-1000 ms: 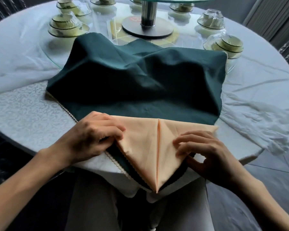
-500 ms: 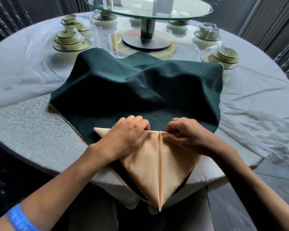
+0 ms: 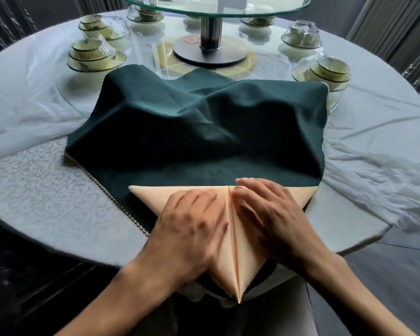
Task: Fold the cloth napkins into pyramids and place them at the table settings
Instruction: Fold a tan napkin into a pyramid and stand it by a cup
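Note:
A peach cloth napkin [image 3: 153,196] lies at the near table edge, folded into a downward-pointing triangle with a centre seam, its tip hanging past the edge. It sits on a dark green cloth [image 3: 204,122] draped over something bulky. My left hand [image 3: 192,229] presses flat on the napkin's left flap with straight fingers. On the right flap, my right hand [image 3: 269,214] lies flat with its fingers reaching the seam.
The round table [image 3: 34,190] has a white patterned cover with loose plastic sheeting [image 3: 374,180] at right. Wrapped bowl-and-cup settings [image 3: 95,54] [image 3: 325,71] ring a glass turntable [image 3: 216,6] on a metal post at the back.
Both hands slid from the napkin's top centre, where fingers were curled, down onto the two flaps and now lie flat. The camera view has tilted slightly.

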Demonstrator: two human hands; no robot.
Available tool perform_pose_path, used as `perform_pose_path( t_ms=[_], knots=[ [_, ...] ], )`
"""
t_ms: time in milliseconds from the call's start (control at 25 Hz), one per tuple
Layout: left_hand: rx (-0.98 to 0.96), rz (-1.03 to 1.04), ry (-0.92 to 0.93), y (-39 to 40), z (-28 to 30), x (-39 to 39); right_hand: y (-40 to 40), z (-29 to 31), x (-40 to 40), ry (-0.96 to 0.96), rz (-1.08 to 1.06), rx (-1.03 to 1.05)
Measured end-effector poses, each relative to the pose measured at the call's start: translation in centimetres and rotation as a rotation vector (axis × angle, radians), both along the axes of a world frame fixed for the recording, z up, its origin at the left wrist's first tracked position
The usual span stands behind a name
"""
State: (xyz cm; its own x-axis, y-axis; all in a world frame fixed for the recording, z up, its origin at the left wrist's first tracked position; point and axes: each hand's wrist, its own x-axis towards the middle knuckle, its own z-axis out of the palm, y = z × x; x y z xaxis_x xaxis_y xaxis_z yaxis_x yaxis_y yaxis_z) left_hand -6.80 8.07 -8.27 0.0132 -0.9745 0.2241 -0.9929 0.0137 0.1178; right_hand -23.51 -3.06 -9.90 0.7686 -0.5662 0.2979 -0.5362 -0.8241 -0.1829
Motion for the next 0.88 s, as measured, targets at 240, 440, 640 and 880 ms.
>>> perform_pose_path(
  t_ms=[240, 440, 640, 880],
  knots=[
    [0.034, 0.023, 0.036, 2.9, -3.3, -3.2, 3.5, -2.9, 1.0, 0.092, -0.232, -0.021],
    [0.06, 0.021, 0.035, 3.2, -4.7, -3.5, 1.5, -2.9, -1.0, 0.18, -0.172, -0.002],
    [0.115, 0.024, 0.096, 3.0, -4.6, -3.8, -0.2, -0.6, -4.0, 0.143, -0.271, -0.053],
    [0.066, -0.013, 0.52, 3.1, -1.9, -1.6, 8.2, -2.9, -1.0, 0.058, -0.104, 0.014]
  ],
)
